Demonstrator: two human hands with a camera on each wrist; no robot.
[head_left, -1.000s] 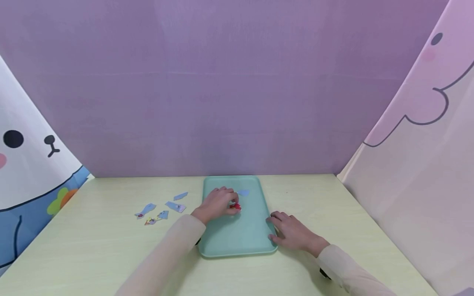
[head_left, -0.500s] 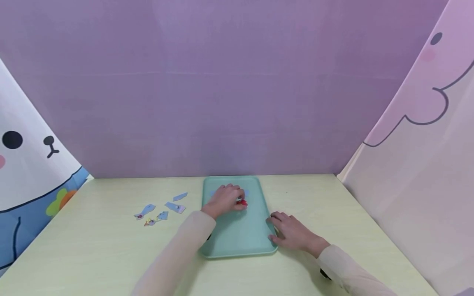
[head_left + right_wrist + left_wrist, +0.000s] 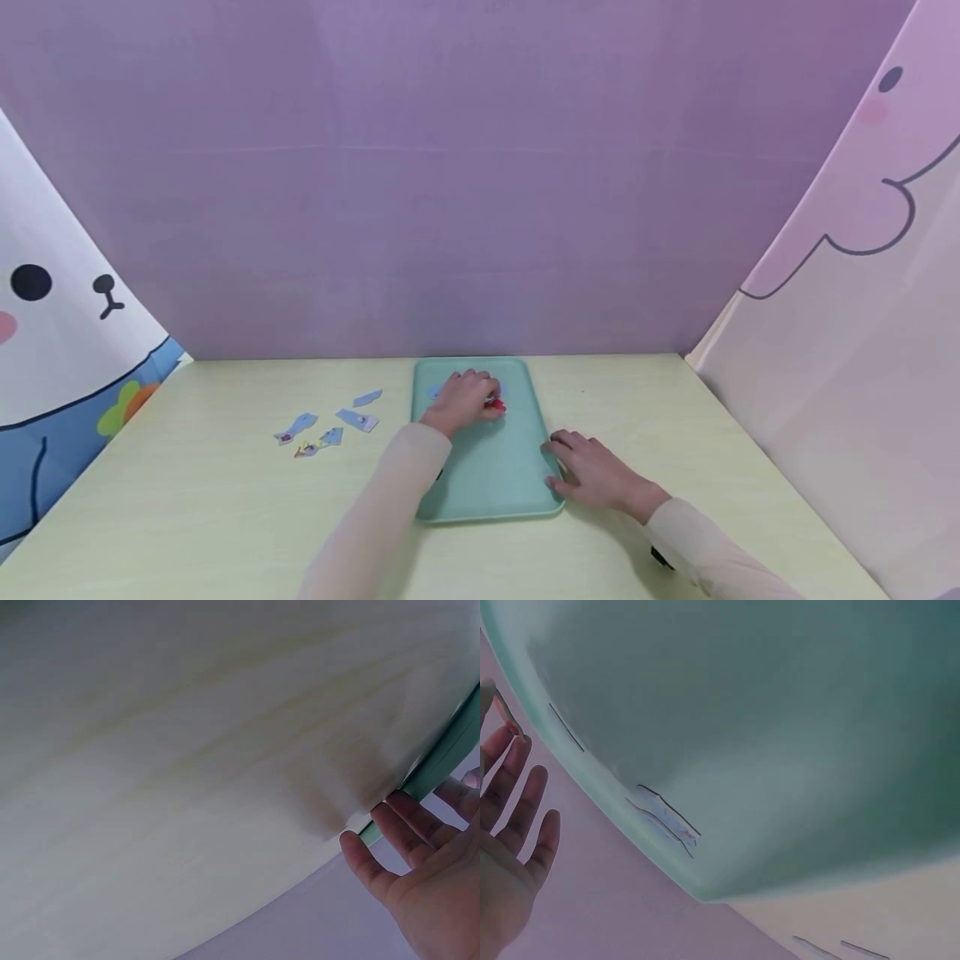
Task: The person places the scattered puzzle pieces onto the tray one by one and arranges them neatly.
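Over the far half of a mint-green tray (image 3: 487, 492), my left hand (image 3: 461, 402) pinches a puzzle piece (image 3: 497, 404) with red on it. In the left wrist view that thin piece (image 3: 510, 716) stands tilted between thumb and fingertips, apart from the tray floor. Light-blue puzzle pieces (image 3: 667, 814) lie flat in the tray, one peeking out left of my hand (image 3: 434, 392); my hand covers part of them. My right hand (image 3: 596, 471) rests at the tray's right edge. Its fingers (image 3: 397, 832) are extended and touch the green rim in the right wrist view.
Left of the tray, several printed puzzle pieces (image 3: 356, 419) lie scattered on the pale wooden table (image 3: 225, 500). A purple backdrop (image 3: 450, 183) stands behind the table's far edge. Cloths with cartoon prints (image 3: 60, 333) hang at both sides.
My left hand has moved right and slightly farther away over the tray, carrying the red puzzle piece. A blue piece in the tray has come into view at its left. My right hand stays put.
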